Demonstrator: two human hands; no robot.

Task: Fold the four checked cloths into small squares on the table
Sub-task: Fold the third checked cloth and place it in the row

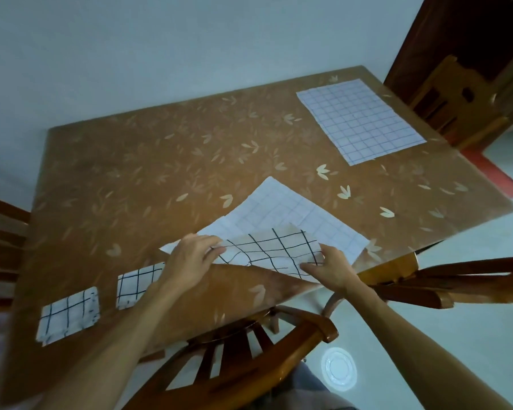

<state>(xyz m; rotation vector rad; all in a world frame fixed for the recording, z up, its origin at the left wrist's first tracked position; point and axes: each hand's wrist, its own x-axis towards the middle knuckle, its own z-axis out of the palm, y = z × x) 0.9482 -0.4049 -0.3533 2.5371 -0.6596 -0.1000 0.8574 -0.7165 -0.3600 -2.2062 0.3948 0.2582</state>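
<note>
A white cloth with thin checks (pixel 282 208) lies spread near the table's front edge. Its near edge is turned up, showing a bold black grid (pixel 273 250). My left hand (pixel 190 258) pinches that raised edge at the left and my right hand (pixel 326 264) pinches it at the right. Two small folded checked squares lie at the front left: one (pixel 70 315) near the corner, the other (pixel 137 282) partly hidden behind my left forearm. A fourth checked cloth (pixel 360 119) lies flat and unfolded at the far right.
The brown leaf-patterned table (pixel 160 173) stands against a pale wall. Wooden chairs are at the near edge (pixel 249 350), right (pixel 456 279), far right (pixel 453 96) and left (pixel 0 232). A white plate (pixel 338 368) sits on the floor.
</note>
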